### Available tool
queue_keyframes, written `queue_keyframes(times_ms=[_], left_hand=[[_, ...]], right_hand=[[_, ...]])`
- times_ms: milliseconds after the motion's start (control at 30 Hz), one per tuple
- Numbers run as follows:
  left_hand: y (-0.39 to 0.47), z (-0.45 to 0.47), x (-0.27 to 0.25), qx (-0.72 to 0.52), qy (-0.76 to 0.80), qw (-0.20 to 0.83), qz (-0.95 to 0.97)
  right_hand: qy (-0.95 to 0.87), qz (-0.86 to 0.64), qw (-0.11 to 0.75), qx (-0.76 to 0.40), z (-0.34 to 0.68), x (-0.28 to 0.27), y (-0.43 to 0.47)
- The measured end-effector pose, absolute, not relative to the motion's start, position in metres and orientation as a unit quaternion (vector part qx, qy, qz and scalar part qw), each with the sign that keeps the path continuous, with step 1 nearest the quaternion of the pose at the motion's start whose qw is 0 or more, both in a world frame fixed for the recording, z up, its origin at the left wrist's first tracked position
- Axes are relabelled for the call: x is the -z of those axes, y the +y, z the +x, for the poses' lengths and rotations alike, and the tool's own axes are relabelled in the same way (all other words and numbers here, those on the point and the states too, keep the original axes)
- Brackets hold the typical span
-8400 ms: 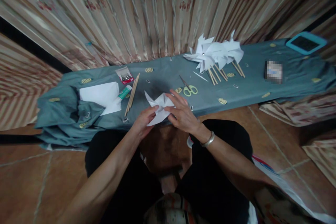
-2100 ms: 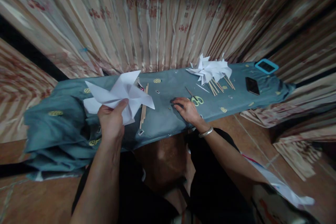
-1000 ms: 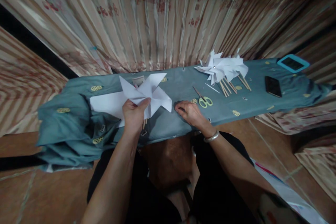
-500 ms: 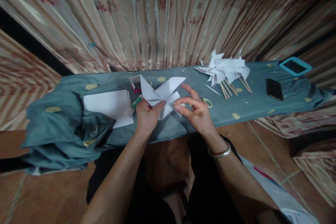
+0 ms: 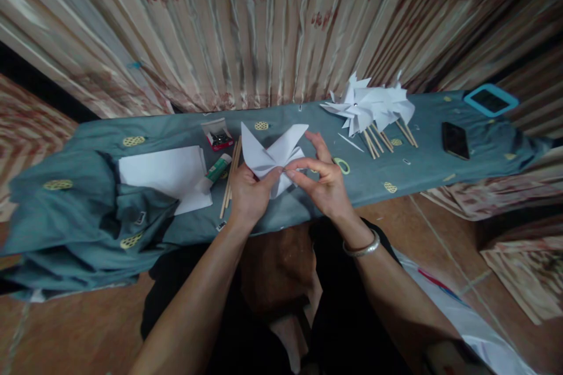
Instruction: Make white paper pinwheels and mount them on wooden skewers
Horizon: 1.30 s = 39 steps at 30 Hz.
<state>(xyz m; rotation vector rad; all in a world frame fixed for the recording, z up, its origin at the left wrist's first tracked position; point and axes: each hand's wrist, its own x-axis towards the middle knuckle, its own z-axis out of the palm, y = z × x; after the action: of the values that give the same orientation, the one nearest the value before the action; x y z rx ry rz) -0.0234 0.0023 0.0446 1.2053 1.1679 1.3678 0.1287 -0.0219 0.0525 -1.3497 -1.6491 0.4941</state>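
Observation:
A white paper pinwheel [image 5: 284, 149], its blades folded toward the middle, is held above the table in front of me. My left hand [image 5: 251, 193] grips its lower left side, with the thumb pressed near the centre. At that centre, the thumb and forefinger of my right hand [image 5: 324, 181] are pinched together; whatever sits between the tips is too small to make out. The other right fingers are raised. Thin wooden sticks [image 5: 230, 179] lie beside my left hand, next to a green and white glue stick [image 5: 217, 169] and an open box of small dark pins [image 5: 217, 136].
White paper sheets [image 5: 165, 173] lie at left on the green cloth [image 5: 277, 220]. Several finished pinwheels [image 5: 373, 106] on sticks are piled at right. Near them are scissors with pale green handles [image 5: 342, 165], a dark phone [image 5: 455, 140] and a blue-framed device [image 5: 491, 99].
My right fingertips have moved left to the pinwheel's centre, meeting the left thumb. The camera view has shifted, and the sticks and pin box now show more fully.

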Motion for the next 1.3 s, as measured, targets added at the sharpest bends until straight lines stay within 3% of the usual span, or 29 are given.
queue_keyframes(times_ms=[1300], left_hand=[[0.0002,-0.0261,-0.0468,-0.508,0.502,0.449,0.536]], right_hand=[[-0.635,-0.544,0.461,-0.297,0.1338,-0.0557,-0.0206]])
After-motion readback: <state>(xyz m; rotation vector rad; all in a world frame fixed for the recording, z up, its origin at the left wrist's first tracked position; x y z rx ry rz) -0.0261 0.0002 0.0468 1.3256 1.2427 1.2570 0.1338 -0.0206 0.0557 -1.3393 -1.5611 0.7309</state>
